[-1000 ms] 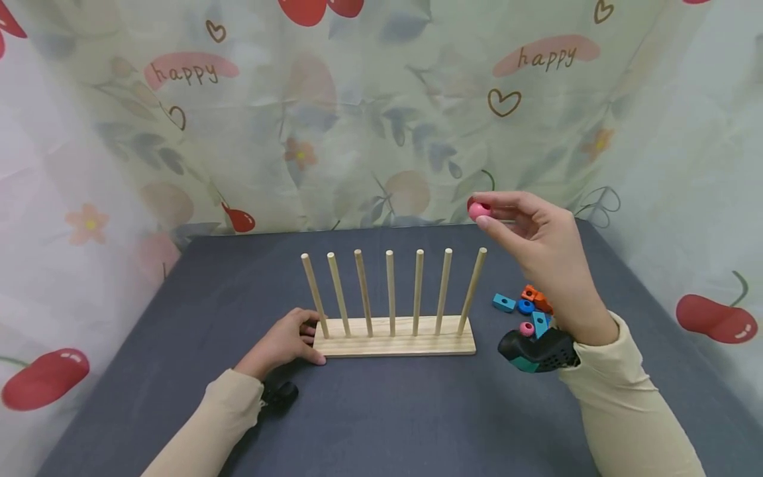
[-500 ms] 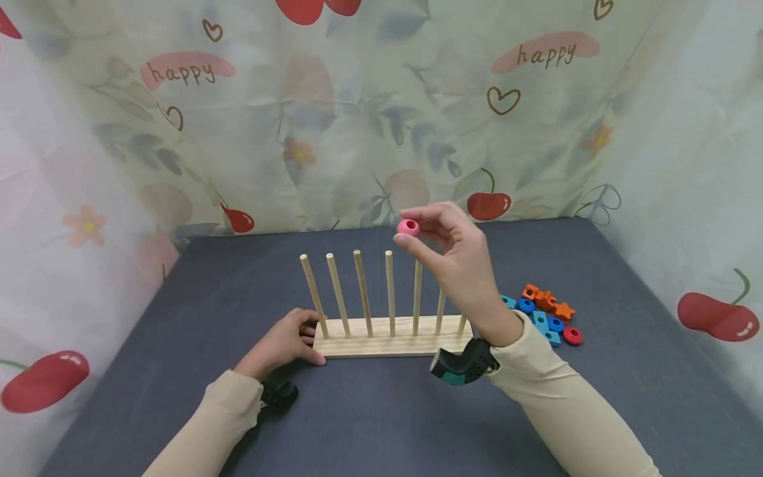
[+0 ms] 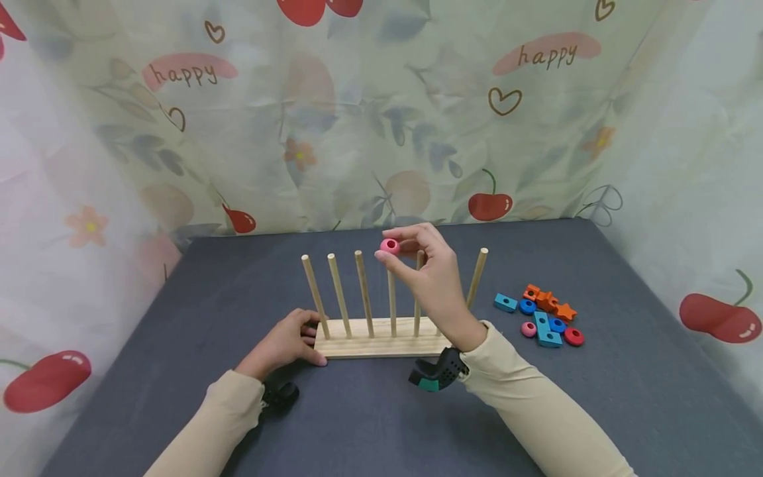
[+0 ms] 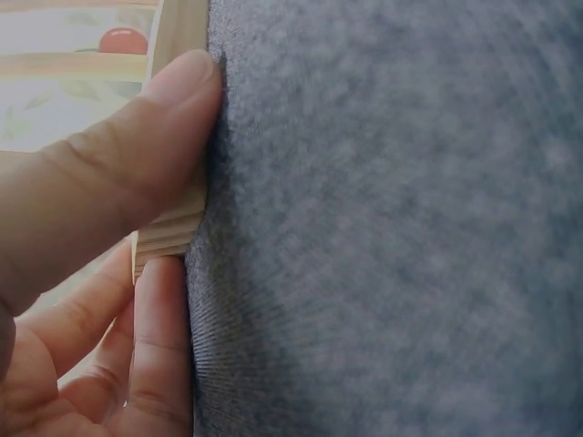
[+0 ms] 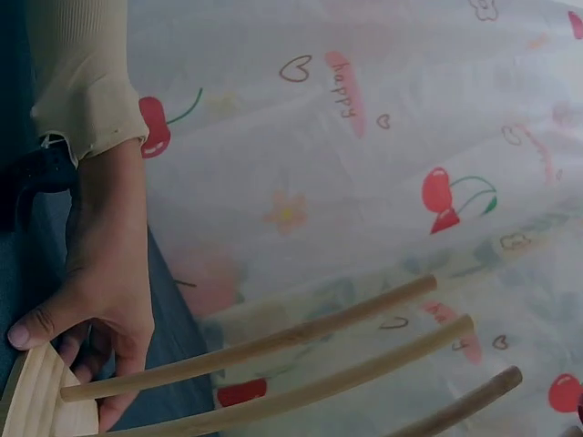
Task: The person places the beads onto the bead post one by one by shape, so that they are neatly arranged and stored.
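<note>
Drifting down-left to mid-frame, the right hand (image 3: 436,275) is pinching a pink bead (image 3: 386,249), best turned hole-down over a peg (image 3: 392,301).

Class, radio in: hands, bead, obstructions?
Left hand grips end of wooden rack. Right hand pinches pink bead near top of middle peg; contact unclear. No obstruction visible.

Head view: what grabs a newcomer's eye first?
The pink bead pinched in the right hand, lined up with the fourth peg from the left. Next, the wooden rack, left end held by the left hand. Then bright beads and blocks on the table, right of the rack.
</note>
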A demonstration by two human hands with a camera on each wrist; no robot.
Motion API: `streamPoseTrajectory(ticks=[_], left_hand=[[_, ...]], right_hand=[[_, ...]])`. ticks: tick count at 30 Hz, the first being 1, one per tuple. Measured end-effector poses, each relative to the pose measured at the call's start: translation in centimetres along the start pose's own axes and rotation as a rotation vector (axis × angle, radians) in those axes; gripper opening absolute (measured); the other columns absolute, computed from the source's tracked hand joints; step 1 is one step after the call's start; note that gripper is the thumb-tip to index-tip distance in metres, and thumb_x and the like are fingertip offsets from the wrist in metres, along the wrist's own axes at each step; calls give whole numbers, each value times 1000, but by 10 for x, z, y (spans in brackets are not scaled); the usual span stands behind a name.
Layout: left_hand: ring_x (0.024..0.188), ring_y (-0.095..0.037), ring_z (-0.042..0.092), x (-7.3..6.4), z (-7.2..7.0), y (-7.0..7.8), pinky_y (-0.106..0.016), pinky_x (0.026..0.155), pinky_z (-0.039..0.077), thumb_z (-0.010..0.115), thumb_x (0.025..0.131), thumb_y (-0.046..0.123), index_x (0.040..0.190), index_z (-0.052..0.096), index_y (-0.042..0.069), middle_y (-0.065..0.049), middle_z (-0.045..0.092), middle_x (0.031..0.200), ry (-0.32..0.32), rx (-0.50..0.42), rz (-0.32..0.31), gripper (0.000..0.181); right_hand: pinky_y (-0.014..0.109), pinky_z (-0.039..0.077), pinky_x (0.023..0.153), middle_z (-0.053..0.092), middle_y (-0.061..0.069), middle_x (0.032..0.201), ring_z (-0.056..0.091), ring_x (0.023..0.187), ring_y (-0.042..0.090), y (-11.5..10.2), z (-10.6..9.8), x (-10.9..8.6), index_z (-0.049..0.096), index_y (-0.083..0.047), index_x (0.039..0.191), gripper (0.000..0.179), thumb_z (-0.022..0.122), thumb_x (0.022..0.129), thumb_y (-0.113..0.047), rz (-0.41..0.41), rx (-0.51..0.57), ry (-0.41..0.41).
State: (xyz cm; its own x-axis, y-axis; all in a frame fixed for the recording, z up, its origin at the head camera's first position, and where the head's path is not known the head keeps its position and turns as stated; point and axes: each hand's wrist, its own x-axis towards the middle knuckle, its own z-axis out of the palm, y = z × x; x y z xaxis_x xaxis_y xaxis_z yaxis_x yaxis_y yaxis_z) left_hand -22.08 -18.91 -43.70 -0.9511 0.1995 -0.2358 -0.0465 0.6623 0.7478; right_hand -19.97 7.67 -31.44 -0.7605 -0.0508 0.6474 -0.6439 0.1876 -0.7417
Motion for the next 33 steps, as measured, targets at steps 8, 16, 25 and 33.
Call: streamPoseTrajectory(ticks=[8, 16, 25, 33], left_hand=[[106, -27, 60, -1, 0, 0, -38, 87, 55, 92, 58, 5, 131, 51, -2, -16, 49, 123, 2, -1, 9, 84], [106, -27, 60, -1, 0, 2, -38, 87, 55, 92, 58, 5, 129, 52, -1, -15, 49, 123, 6, 2, -2, 82], [107, -28, 60, -2, -1, 4, -38, 87, 55, 92, 58, 4, 130, 51, -2, -15, 49, 124, 1, -3, 5, 82], [108, -27, 60, -3, -2, 3, -39, 88, 55, 92, 59, 5, 130, 51, -1, -15, 49, 124, -7, -6, 3, 82]], right_hand=[[24, 55, 77, 58, 10, 101, 60, 82, 13, 11, 12, -5, 61, 1, 103, 28, 77, 81, -3, -4, 112, 74], [22, 54, 74, 57, 9, 100, 61, 77, 14, 11, 16, -3, 61, -2, 102, 28, 78, 81, -8, 17, 93, 123], [24, 54, 71, 64, 7, 99, 63, 79, 16, 7, 12, 0, 64, -5, 102, 26, 78, 82, -13, 68, 43, 74], [27, 54, 74, 65, 7, 98, 61, 80, 15, 9, 11, -2, 65, -6, 101, 24, 78, 82, -15, 90, 31, 61]])
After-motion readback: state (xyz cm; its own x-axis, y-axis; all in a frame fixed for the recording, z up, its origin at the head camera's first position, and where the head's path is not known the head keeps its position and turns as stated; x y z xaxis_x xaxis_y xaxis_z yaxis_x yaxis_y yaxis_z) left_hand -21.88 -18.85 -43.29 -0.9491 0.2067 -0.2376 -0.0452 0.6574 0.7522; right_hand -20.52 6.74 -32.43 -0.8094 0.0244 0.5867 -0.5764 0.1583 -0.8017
